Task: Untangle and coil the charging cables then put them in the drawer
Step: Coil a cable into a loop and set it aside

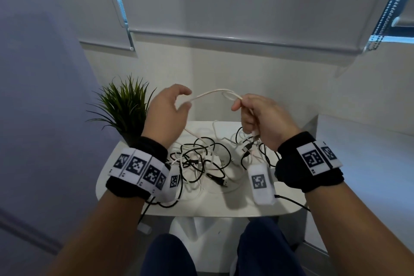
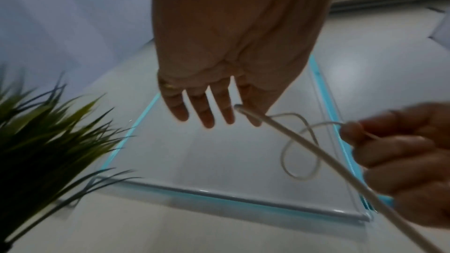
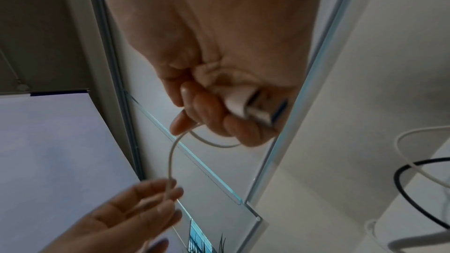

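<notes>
**White cable raised between two hands**

While the tangle of black and white cables (image 1: 201, 163) lies on the white worktop (image 1: 201, 204), the head view shows both hands lifted above it. The right hand (image 1: 257, 116) is curled round a white cable (image 1: 210, 94), pinching a small loop of it between thumb and forefinger, with the cable's plug end hanging below the fist. The left hand (image 1: 168, 112) is relaxed and half open; the cable arcs across to it and runs down past its palm to the pile. A potted plant (image 1: 125, 105) stands at the worktop's far left corner.

From the left wrist, the left hand (image 2: 219, 84) has straight, slightly spread fingers, the cable (image 2: 304, 151) passing just by the forefinger; whether it touches is unclear.

From the right wrist, the right hand (image 3: 219, 93) clenches a white plug (image 3: 246, 103) and the cable (image 3: 172, 153), which leads down to the left hand's loosely extended fingers (image 3: 155, 199).
</notes>
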`<action>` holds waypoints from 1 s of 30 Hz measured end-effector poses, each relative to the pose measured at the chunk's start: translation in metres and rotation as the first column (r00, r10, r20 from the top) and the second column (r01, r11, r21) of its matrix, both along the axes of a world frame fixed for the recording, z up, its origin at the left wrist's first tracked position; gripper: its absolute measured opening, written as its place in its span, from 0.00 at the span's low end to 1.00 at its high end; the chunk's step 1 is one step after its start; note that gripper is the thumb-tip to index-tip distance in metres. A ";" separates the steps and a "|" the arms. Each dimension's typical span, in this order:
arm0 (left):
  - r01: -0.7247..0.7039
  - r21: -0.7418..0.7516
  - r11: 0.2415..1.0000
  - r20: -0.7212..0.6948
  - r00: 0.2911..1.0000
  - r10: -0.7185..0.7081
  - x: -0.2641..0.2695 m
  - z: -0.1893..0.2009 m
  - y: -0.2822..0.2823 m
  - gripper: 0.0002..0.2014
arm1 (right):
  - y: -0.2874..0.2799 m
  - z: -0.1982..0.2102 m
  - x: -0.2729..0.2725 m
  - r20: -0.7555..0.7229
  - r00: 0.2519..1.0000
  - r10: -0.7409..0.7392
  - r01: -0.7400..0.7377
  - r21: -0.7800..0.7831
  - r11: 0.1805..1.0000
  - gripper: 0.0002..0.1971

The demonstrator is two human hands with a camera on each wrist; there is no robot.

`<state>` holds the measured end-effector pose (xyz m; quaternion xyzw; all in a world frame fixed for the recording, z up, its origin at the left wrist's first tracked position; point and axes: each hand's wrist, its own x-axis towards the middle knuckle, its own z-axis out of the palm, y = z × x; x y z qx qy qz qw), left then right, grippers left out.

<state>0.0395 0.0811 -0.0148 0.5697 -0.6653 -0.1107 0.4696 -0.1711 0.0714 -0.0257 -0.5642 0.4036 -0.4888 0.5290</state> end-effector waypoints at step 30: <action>0.093 -0.037 0.995 0.300 0.951 -0.077 -0.022 -0.013 0.002 0.11 | 0.010 0.009 0.013 0.169 0.983 0.071 -0.070 -0.010 0.998 0.12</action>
